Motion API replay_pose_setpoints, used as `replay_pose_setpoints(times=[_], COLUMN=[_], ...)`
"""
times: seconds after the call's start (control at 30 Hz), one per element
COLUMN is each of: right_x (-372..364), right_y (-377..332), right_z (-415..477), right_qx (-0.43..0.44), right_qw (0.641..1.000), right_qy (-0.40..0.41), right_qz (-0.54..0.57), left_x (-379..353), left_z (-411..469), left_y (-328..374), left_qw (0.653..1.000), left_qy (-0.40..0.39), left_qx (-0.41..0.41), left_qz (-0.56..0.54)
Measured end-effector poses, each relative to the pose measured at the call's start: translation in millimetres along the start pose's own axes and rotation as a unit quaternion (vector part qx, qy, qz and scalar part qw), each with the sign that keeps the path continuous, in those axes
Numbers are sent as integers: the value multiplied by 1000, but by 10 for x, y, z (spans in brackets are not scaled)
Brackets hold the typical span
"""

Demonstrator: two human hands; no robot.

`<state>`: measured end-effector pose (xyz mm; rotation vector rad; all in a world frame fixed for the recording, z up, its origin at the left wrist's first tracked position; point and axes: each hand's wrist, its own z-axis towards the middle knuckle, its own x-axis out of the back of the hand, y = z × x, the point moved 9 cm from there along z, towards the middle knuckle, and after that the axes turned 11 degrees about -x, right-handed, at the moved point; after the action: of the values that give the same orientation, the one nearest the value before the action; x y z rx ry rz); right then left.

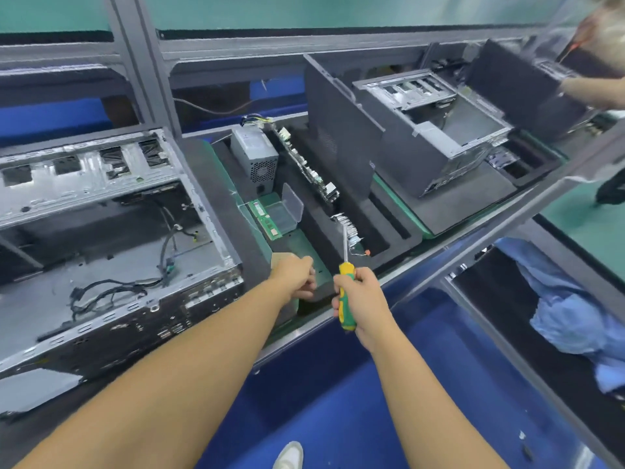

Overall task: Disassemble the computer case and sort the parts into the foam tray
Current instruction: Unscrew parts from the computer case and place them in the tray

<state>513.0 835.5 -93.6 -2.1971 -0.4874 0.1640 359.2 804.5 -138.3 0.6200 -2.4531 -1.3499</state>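
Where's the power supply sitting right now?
Head view, centre-left: the power supply stands at the far end of the foam tray, between the open computer case and the motherboard.

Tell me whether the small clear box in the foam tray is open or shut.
Open. The clear box in the foam tray has its lid standing up off the base.

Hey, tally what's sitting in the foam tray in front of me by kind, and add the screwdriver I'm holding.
power supply: 1
circuit board: 1
clear plastic box: 1
memory stick: 1
metal part with wires: 1
screwdriver: 1
Total: 6
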Motion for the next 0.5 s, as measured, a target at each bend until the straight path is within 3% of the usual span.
replay_pose_setpoints(times=[0.13,0.23,0.4,0.5], right_x=[362,469,105,-345], right_y=[-25,-82,-346,-480], right_z=[86,117,27,-175], right_qx=[-16,-13,67,109], right_qw=[999,996,991,990], right_qy=[32,42,14,-62], right_qz=[-28,-81,-112,-65], left_x=[8,54,45,18], left_z=[363,434,-10,-459], left_y=[48,68,310,558], left_qw=[985,982,974,939], left_qy=[14,9,-66,-162], left_qx=[-14,-16,-74,-148], left_qz=[169,188,202,265])
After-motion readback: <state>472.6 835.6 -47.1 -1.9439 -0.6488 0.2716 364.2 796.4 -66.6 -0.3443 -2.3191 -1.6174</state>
